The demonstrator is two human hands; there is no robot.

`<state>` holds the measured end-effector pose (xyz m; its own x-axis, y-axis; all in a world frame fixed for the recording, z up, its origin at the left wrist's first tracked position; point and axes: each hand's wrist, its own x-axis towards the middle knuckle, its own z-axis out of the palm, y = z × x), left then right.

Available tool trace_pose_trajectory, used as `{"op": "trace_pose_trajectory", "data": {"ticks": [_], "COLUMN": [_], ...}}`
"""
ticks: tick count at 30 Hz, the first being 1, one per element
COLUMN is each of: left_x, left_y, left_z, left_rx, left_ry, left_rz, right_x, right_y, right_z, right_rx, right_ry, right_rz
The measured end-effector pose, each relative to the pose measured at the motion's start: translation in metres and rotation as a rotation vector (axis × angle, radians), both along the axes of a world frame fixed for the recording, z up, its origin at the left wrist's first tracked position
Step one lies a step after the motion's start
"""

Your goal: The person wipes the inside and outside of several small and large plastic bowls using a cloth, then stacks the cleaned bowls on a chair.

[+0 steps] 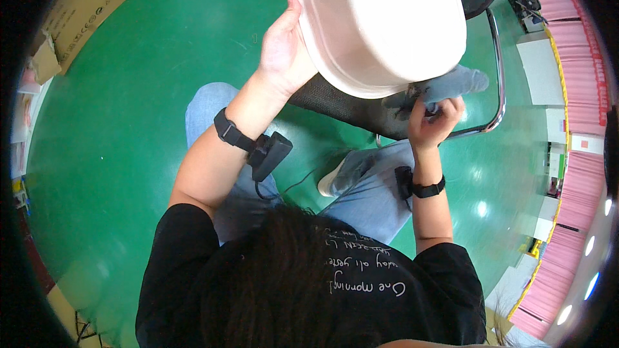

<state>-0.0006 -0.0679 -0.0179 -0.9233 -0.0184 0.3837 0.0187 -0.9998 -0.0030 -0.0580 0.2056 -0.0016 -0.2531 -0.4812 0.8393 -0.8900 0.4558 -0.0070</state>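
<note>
My left hand grips the rim of a white plastic basin from its left side. The basin is tilted, with its rim toward the left and low edge; I cannot tell if its inside or its underside faces me. Just below its right side, my right hand has its fingers curled around a grey sock-like cloth. Darker cloth bunches beside it, partly hidden by the basin. Both lie over the black mesh seat of a chair.
The chair's chrome frame curves down on the right. A cardboard box stands at the far left on the green floor. White boxes and a pink curtain line the right side. My knees are below the chair.
</note>
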Motion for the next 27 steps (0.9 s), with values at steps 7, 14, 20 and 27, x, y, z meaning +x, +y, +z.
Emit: {"op": "trace_pose_trajectory", "data": {"ticks": [7, 14, 20, 27], "left_x": [0.001, 0.000, -0.001, 0.006], "left_y": [0.001, 0.005, 0.003, 0.011], "left_z": [0.000, 0.000, -0.003, 0.008], "left_rx": [-0.055, -0.069, -0.101, -0.410], "left_ry": [-0.031, 0.014, 0.029, -0.229], "left_rz": [-0.038, -0.139, -0.225, -0.029], "right_x": [-0.007, -0.006, -0.007, -0.014], "right_y": [0.008, 0.021, 0.029, 0.039], "right_z": [-0.016, -0.010, 0.003, 0.007], "right_rx": [-0.340, -0.490, -0.623, -0.767], "right_ry": [-0.232, -0.327, -0.489, -0.710], "right_rz": [0.104, -0.053, -0.033, 0.057]}}
